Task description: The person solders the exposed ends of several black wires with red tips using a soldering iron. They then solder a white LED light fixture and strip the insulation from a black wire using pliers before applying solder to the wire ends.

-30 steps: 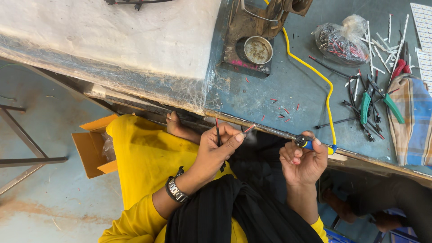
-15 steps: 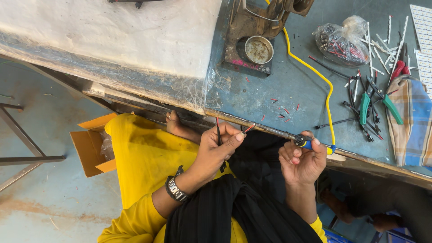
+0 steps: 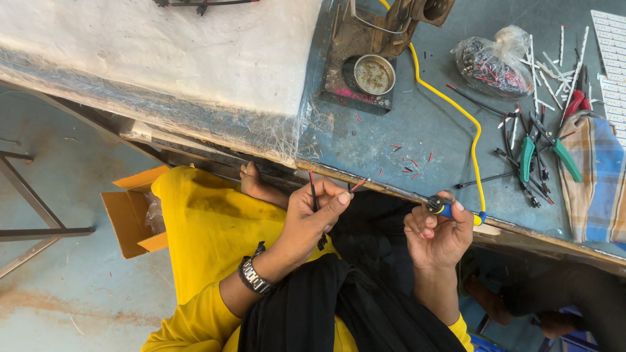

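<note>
A: Nearest: wristwatch (image 3: 253, 276) on the left forearm, yellow garment (image 3: 208, 228) and black cloth (image 3: 313, 313) below. Left hand (image 3: 312, 218)?

B: Closed in a pinch on thin black wires (image 3: 313, 190), with a red tip (image 3: 358, 185) projecting toward the table edge (image 3: 391, 189). Held just in front of that edge, above the lap.

A: Right hand (image 3: 438, 236)?

B: Clamped around a blue-handled soldering iron (image 3: 443, 208), tip pointed left at the wire end; yellow cable (image 3: 466, 120) running from the handle up across the blue tabletop (image 3: 424, 124). Hands near each other, not touching.

A: Handling of the wires?

B: Judged light, limp and springy; likely to slip or twist between fingertips. Best gripped on the insulation close to the stripped end, clear of the hot tip. Iron judged rigid; grip on the handle only.

A: Farther back?

B: Short red offcuts (image 3: 411, 161) scattered on the table, 2 green-handled tools (image 3: 525, 158) among loose wires, a checked cloth (image 3: 596, 176) at right. Beyond: round tin (image 3: 373, 74) on a rusty stand, clear bag of red and black wires (image 3: 495, 62), white plastic-wrapped sheet (image 3: 163, 58) at left. Cardboard box (image 3: 127, 208) on the floor.
</note>
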